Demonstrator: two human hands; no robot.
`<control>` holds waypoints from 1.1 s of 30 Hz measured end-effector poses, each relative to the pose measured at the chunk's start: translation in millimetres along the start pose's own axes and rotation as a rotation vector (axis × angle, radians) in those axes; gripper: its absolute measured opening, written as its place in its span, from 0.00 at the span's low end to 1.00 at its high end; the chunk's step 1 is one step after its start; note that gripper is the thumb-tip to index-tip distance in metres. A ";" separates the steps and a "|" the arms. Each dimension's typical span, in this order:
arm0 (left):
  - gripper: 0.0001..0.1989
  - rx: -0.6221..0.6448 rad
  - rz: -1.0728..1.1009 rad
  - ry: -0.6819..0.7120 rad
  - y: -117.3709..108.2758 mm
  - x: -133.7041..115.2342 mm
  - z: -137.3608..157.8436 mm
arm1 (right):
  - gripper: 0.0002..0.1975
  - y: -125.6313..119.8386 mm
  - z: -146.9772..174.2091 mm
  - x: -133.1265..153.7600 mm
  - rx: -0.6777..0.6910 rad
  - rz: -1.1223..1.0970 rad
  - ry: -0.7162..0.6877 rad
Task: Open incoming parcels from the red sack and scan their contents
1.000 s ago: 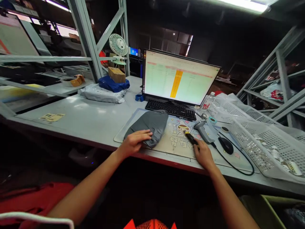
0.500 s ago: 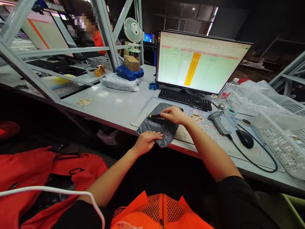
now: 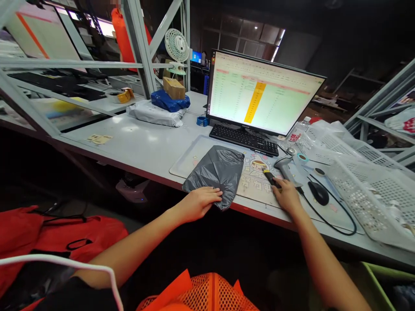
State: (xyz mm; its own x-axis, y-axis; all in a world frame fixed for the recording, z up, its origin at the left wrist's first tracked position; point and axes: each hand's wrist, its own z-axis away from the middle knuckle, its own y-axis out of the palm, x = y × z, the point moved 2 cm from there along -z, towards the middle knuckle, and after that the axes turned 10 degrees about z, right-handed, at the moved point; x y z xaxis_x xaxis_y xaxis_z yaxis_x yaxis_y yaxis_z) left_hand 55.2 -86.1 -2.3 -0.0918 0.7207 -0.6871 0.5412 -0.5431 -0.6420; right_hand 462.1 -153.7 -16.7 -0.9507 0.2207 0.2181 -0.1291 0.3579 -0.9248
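A grey plastic mailing bag (image 3: 216, 170) lies on the desk mat, its near corner reaching over the desk's front edge. My left hand (image 3: 202, 201) rests on that near part, fingers stretched out flat. To the right, my right hand (image 3: 287, 194) is low over the mat with its fingers round the rear end of a black box cutter (image 3: 271, 178) with a yellow band. The cutter lies at or just above the mat; whether its blade is out I cannot tell. Right beside this hand is a grey barcode scanner (image 3: 287, 170).
A monitor (image 3: 259, 95) and keyboard (image 3: 243, 139) stand behind the mat. At right are a mouse (image 3: 318, 192), its cable and white perforated baskets (image 3: 366, 203). Parcels (image 3: 155, 114), a blue tape roll (image 3: 202, 121) and a small fan (image 3: 177, 45) are at the left back.
My right hand has moved off the bag to the right with the box cutter, down toward the mat by the scanner. My left hand stays on the bag. The view has shifted.
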 end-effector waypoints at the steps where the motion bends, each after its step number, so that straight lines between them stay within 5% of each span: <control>1: 0.18 0.029 0.028 -0.030 -3.3 -9.3 -4.0 | 0.23 5.5 4.4 2.8 -0.024 0.045 0.002; 4: 0.18 -0.100 0.046 -0.145 -30.4 -24.3 -29.1 | 0.23 8.4 -1.2 34.7 -0.120 0.027 -0.033; 7: 0.18 -0.327 -0.122 -0.222 -67.6 -8.7 -72.3 | 0.22 4.0 -24.6 103.0 -0.119 -0.155 -0.247; 10: 0.25 -0.228 -0.343 -0.348 -86.2 26.1 -113.9 | 0.20 9.2 -46.7 180.6 -0.016 -0.250 -0.442; 14: 0.35 -0.120 -0.450 -0.454 -84.4 57.5 -132.7 | 0.20 28.6 -57.9 239.1 0.042 -0.129 -0.417; 23: 0.20 -0.257 -0.491 -0.598 -86.0 77.4 -140.0 | 0.15 29.9 -39.6 236.9 0.097 -0.083 -0.314; 33: 0.13 -0.272 -0.500 -0.769 -112.3 129.0 -139.5 | 0.16 17.3 68.1 191.3 -0.070 -0.448 -0.596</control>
State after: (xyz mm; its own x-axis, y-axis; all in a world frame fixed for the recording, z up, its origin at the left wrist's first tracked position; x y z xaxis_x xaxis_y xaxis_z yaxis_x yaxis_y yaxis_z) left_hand 99.1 128.0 28.6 -0.8365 0.3091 -0.4524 0.4574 -0.0607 -0.8872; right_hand 258.8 -167.1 -12.2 -0.8056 -0.4820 0.3446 -0.5405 0.3595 -0.7607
